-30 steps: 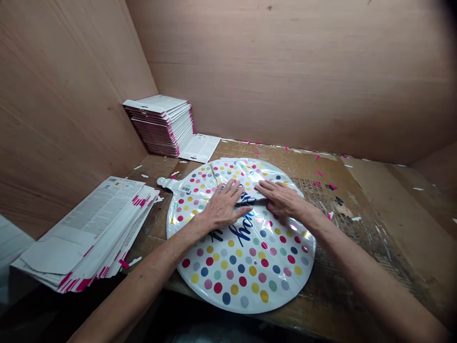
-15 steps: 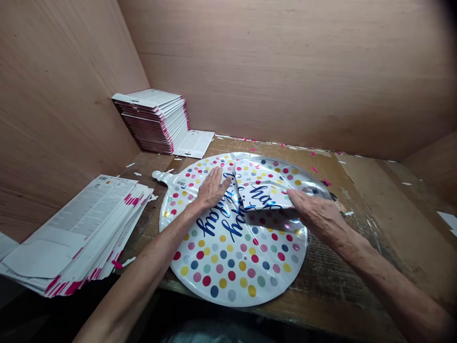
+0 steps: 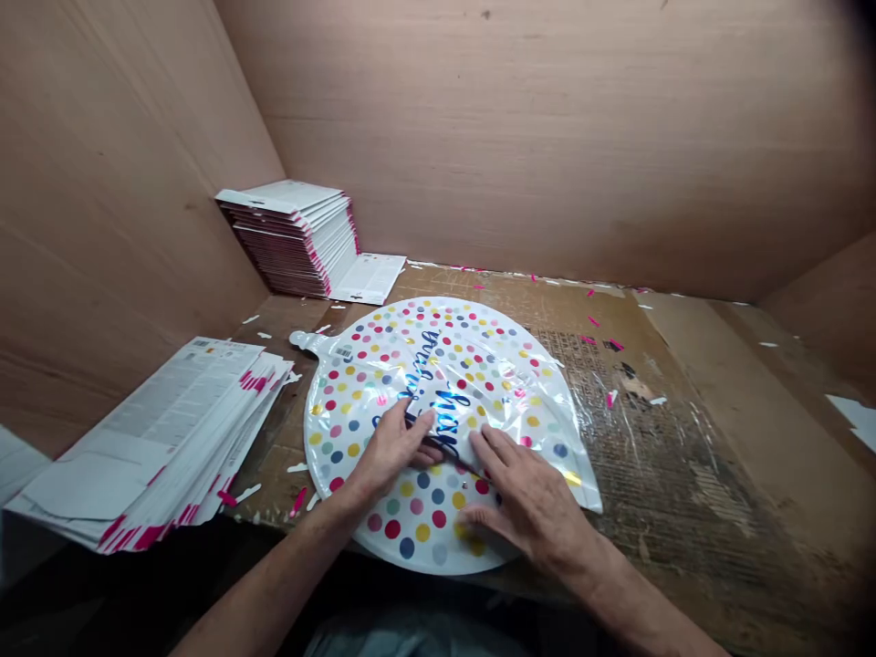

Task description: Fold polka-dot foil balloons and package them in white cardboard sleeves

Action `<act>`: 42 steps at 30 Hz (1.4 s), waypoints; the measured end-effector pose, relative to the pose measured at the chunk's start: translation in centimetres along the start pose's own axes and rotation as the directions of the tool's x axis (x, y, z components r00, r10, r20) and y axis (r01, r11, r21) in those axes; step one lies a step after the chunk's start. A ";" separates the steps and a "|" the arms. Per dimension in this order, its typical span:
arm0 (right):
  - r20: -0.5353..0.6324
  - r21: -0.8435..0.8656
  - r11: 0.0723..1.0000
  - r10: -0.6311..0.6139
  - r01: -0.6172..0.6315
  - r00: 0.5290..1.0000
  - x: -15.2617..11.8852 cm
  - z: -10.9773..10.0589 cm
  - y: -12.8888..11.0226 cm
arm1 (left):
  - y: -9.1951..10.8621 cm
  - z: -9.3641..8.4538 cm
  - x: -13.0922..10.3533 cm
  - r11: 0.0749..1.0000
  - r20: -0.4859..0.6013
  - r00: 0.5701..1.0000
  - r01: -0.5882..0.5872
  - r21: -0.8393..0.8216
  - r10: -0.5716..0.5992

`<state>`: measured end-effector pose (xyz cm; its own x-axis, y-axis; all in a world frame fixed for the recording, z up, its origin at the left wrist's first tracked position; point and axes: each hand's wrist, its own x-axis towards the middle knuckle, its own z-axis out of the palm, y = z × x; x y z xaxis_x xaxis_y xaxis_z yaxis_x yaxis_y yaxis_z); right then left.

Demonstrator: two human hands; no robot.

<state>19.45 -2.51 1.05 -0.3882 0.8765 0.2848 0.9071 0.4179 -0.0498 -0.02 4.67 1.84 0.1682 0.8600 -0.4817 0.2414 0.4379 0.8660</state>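
Observation:
A round foil balloon (image 3: 383, 328), white with coloured dots and dark blue lettering, lies flat on the cardboard-covered bench, its neck pointing left. A crease runs across its lower half, where part of the foil is folded over. My left hand (image 3: 395, 445) grips the foil at this crease, thumb on top and fingers partly tucked under the edge. My right hand (image 3: 524, 488) rests on the folded foil to the right, its fingers bent slightly and the thumb held apart. The right corner of the fold sticks out past the balloon's round edge.
A tall stack of white and pink card packets (image 3: 294, 237) stands in the back left corner. Another fanned pile of packets (image 3: 157, 438) lies at the left. Pink and white paper scraps (image 3: 616, 345) litter the cardboard surface (image 3: 684, 438). Wooden panels (image 3: 534, 137) enclose the bench.
Both hands have come nearer the front edge. The right hand has brought the foil flap down toward me, let go of its edge and now lies on it. The left hand now grips the crease.

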 end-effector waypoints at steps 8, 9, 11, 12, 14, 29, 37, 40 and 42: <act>0.119 -0.032 0.995 0.094 -0.091 0.988 1.0 3.2 3.7 | 0.9 -3.8 1.7 0.999 -0.083 0.996 0.020 -0.043 -0.024; 0.109 -0.025 0.993 0.115 -0.113 0.987 0.4 3.3 3.4 | 1.0 -3.8 1.8 0.998 -0.077 0.997 0.023 -0.056 -0.028; 0.031 -0.006 0.994 0.109 -0.108 0.994 -0.7 2.8 2.1 | 1.1 -3.6 2.1 0.997 -0.080 0.996 0.021 -0.077 -0.028; -0.018 -0.003 0.996 0.086 -0.086 0.996 -1.2 2.4 1.5 | 1.1 -3.5 2.3 0.996 -0.095 0.995 0.017 -0.091 -0.026; -0.099 -0.030 0.999 0.026 -0.029 0.995 -1.9 1.7 0.4 | 1.2 -3.3 2.7 0.989 -0.118 0.992 0.018 -0.149 -0.035; -0.201 -0.093 0.964 -0.264 0.250 0.943 -4.8 1.4 1.7 | 2.2 -4.0 5.3 0.987 -0.049 0.999 -0.005 0.161 0.013; -0.095 -0.052 0.951 -0.308 0.305 0.946 -3.6 2.4 2.1 | 3.9 -4.1 5.3 0.829 -0.172 0.949 -0.133 0.544 0.265; -0.071 -0.146 0.947 -0.298 0.285 0.952 -3.4 2.7 0.2 | 1.7 -4.3 2.0 0.421 -0.010 0.686 -0.435 0.796 0.728; -0.047 -0.191 0.946 -0.275 0.262 0.960 -2.9 2.3 -1.6 | -0.8 -4.7 -0.5 0.142 0.306 0.542 -0.635 0.759 0.783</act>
<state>18.73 -5.17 -1.89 -0.6148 0.7154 0.3320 0.7876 0.5792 0.2105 -4.80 5.10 1.99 0.5729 0.7284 0.3757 0.6533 -0.6827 0.3273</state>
